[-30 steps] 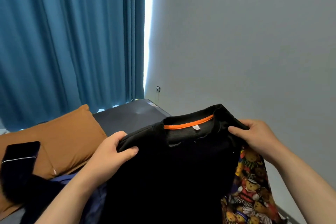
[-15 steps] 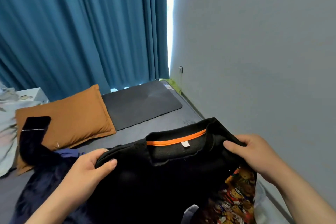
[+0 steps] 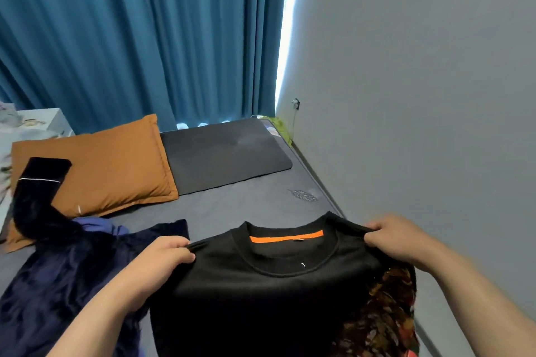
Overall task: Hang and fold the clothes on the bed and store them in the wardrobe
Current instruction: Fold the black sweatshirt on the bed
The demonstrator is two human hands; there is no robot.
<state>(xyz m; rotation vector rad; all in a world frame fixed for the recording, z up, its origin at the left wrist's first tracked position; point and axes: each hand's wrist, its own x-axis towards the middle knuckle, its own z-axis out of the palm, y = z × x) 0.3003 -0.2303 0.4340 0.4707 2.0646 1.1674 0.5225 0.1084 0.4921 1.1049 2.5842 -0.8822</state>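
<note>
Nearest the camera, the left hand (image 3: 162, 261) curls its fingers over one shoulder of a black sweatshirt (image 3: 261, 298), and the right hand (image 3: 397, 240) clutches the other shoulder in the same way. The sweatshirt is spread wide between them over the near end of the bed (image 3: 246, 203). Its knit is matte and dense, with a round ribbed collar. A flat orange strip (image 3: 285, 236) is sewn inside the back of the neck. The lower part runs out of view, so whether it rests on the sheet cannot be told.

Under its right edge shows a patterned garment (image 3: 385, 313), mottled brown, red and yellow and blurred. To the left a navy garment (image 3: 58, 269) of plush, fuzzy fabric lies crumpled. One of its sleeves, with a thin white piping line, is draped onto an orange-brown pillow (image 3: 101, 165), which is plump and rectangular with a flanged edge.

The sheet is smooth grey and bears a small leaf motif (image 3: 303, 195). Beyond it, beside the pillow, lies a flat dark mat (image 3: 223, 153) with rounded corners. Behind hang teal curtains (image 3: 145, 38) in heavy vertical pleats. A plain grey wall (image 3: 420, 66) runs along the right.
</note>
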